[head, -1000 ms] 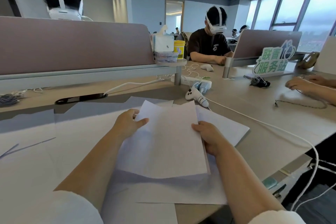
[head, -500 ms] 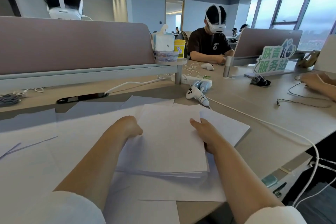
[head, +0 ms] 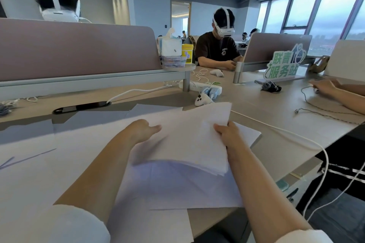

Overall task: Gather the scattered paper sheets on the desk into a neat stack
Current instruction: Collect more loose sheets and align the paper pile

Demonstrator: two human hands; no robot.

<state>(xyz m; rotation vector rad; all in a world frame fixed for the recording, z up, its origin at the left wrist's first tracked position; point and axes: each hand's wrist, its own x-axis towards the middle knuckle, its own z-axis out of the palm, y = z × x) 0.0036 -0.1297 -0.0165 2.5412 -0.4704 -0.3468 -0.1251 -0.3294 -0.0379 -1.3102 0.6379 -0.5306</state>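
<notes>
- Head view shows the right hand (head: 227, 134) clamped on the right edge of the bundle (head: 193, 136), thumb on top and fingers curled round from below.
- Left hand (head: 142, 130) meets the bundle's left edge; its thumb lies over the paper, and the other fingers are hidden beneath, so it seems to pinch the edge.
- Half a second ago the bundle lay flat on the loose sheets; now it is raised off them and tilted, far corner high, near edge fanned and blurred by motion.
- That lift probably means the gathered sheets are being squared up, or carried towards more paper.
- Plenty is left ungathered: loose sheets (head: 177, 187) lie under the bundle, a single sheet (head: 251, 134) pokes out just beside the right hand, and more paper (head: 29, 163) covers the counter (head: 276, 116) to the left.
- A white cable (head: 296, 134) runs across the counter near the single sheet and might snag it when it is pulled in.
</notes>
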